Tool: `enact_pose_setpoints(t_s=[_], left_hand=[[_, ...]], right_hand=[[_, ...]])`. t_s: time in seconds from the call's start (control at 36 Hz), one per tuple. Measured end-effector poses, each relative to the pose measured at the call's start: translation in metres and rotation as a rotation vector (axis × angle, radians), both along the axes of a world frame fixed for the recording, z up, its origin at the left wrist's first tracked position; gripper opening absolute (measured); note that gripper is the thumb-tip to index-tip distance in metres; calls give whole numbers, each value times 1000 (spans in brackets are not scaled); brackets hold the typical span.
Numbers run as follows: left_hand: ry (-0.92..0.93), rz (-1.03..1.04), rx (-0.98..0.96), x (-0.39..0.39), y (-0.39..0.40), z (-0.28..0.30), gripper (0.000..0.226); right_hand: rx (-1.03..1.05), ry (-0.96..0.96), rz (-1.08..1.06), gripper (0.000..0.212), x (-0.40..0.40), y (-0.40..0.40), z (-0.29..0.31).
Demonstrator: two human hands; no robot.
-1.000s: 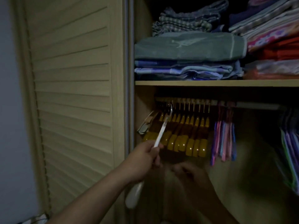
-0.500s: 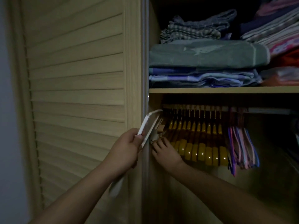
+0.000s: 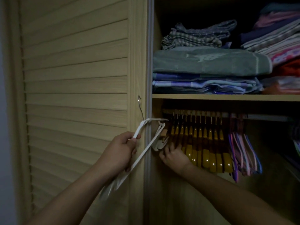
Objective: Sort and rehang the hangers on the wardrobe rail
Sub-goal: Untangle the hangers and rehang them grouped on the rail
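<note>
My left hand [image 3: 121,151] grips a white hanger [image 3: 139,155] with a metal hook, held off the rail in front of the wardrobe's door edge. A second white hanger [image 3: 159,140] hangs at the rail's left end. My right hand [image 3: 172,155] reaches among the lower ends of several yellow wooden hangers [image 3: 206,153] on the rail [image 3: 263,117], fingers curled at the white hanger's bottom; what they hold is too dark to tell. Several pink and purple thin hangers [image 3: 243,153] hang to the right of the wooden ones.
A louvred wooden door [image 3: 76,95] fills the left. A shelf [image 3: 227,96] above the rail carries stacks of folded cloth [image 3: 209,62]. More coloured hangers [image 3: 296,143] show at the far right edge. The wardrobe interior below the rail is dark.
My left hand has pulled the white hanger off the rail and out to the left, past the door edge. My right hand rose to the wooden hangers' left ends.
</note>
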State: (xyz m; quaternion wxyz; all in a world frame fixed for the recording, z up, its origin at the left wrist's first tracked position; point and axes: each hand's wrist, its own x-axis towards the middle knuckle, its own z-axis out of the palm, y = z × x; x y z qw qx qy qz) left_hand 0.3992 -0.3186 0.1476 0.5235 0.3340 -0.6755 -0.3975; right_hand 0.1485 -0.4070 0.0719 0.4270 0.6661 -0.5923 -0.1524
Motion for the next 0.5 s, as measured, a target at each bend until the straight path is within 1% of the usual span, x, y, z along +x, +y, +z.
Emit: enact_pose_setpoints(t_s=[0.08, 0.17, 0.28, 0.5], left_hand=[[8, -4, 6, -1, -3, -3, 26], [18, -7, 18, -3, -4, -5, 27], [29, -18, 36, -6, -3, -4, 25], [61, -47, 59, -9, -3, -2, 24]], right_hand=[[11, 56, -30, 53, -4, 6, 1], [31, 87, -32, 48, -8, 8, 1], [32, 131, -32, 49, -17, 13, 3], [61, 152, -134, 48, -29, 26, 0]])
